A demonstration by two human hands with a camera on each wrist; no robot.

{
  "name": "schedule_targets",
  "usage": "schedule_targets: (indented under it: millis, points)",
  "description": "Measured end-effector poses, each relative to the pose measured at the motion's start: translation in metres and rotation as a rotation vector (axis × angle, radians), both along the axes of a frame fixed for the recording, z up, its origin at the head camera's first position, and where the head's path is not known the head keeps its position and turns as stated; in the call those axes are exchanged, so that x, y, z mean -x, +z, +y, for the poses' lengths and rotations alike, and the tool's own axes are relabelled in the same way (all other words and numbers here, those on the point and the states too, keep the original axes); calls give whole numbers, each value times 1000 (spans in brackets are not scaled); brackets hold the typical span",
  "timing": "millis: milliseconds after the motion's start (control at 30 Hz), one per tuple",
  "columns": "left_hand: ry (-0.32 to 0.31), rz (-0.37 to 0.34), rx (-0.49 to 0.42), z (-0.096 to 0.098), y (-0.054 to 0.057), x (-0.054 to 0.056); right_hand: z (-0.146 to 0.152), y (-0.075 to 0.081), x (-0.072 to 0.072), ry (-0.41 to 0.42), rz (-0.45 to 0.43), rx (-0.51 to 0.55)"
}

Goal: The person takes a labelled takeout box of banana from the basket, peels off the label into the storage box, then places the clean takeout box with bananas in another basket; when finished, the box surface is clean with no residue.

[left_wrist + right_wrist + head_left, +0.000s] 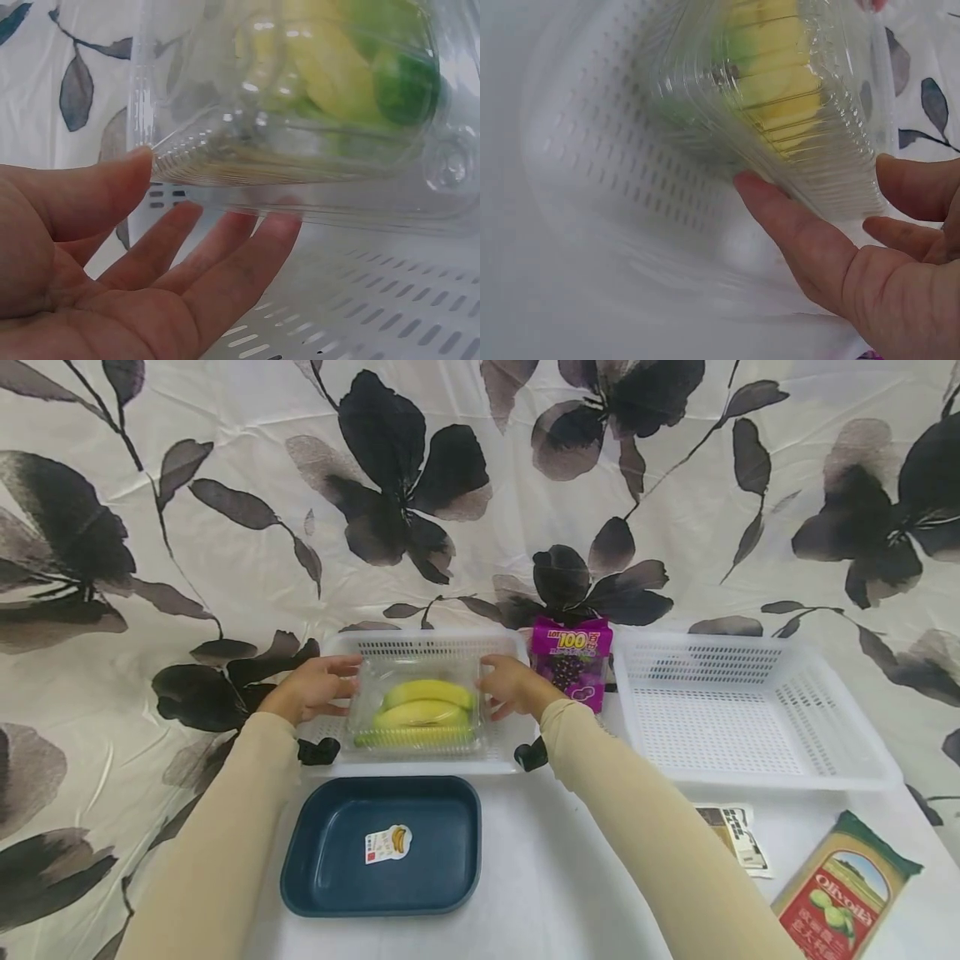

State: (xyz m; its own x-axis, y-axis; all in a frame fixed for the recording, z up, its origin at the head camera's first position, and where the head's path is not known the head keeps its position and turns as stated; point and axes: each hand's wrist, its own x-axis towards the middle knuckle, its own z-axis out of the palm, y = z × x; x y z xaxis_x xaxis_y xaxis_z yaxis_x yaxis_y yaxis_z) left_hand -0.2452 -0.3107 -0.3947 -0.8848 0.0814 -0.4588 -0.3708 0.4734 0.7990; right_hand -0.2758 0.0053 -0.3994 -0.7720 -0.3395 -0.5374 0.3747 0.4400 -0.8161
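Note:
A clear plastic box [363,714] with yellow-green bananas [423,712] inside is between my two hands, within the left white basket [504,753]. My left hand [318,687] holds the box's left side; in the left wrist view its thumb [112,187] is at one edge and the fingertips are at the lower rim. On the opposite side, my right hand [517,687] holds the box, its fingers [780,214] along the side in the right wrist view. The box looks tilted in both wrist views. Whether its bottom touches the basket cannot be told.
A blue tray [465,860] with a banana-picture card [388,844] stands in front. A purple candy bag [573,664] leans between the left basket and another white basket [705,727]. At right lie an Olivoilà packet [843,893] and a printed packet [738,839].

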Motion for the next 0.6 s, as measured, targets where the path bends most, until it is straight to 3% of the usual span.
schedule_targets:
  millis: [400, 500, 600]
  points:
    - [17, -22, 23, 5, 0, 1, 1, -2, -4, -8, 21, -6]
    - [18, 12, 50, 7, 2, -1, 6, 3, -4, 2, 38, -4]
    - [21, 94, 131, 13, 9, -4, 17, 12, -6, 37, 79, 2]
